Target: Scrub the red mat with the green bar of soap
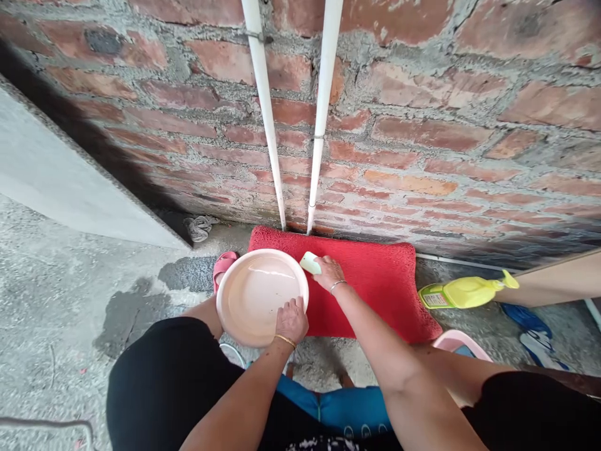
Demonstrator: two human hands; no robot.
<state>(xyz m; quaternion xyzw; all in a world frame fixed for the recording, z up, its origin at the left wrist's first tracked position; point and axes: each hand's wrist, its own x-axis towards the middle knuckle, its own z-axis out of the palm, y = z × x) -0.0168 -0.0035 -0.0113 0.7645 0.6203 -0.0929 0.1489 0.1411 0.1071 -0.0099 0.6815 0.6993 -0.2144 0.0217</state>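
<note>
My left hand [292, 321] is closed on the near right rim of a pale pink plastic basin [227, 316]. Shallow water with a few dark specks lies in the basin, whose right side overlaps the red mat. In my right hand [330, 273] is a small pale green block [310, 263] with rounded corners, held just right of the basin's rim, over the mat. Whether it is a scrub brush or a bar of soap I cannot tell. The red textured mat [375, 282] lies spread on the concrete floor and looks wet.
A yellow-green pump bottle [469, 292] is right of the mat. Near my right leg is a pink tub [462, 341], partly hidden. Two white pipes [270, 125] run down the brick wall [413, 144]. A pale slab [70, 163] leans at left, with a coiled rope [201, 228] beside it.
</note>
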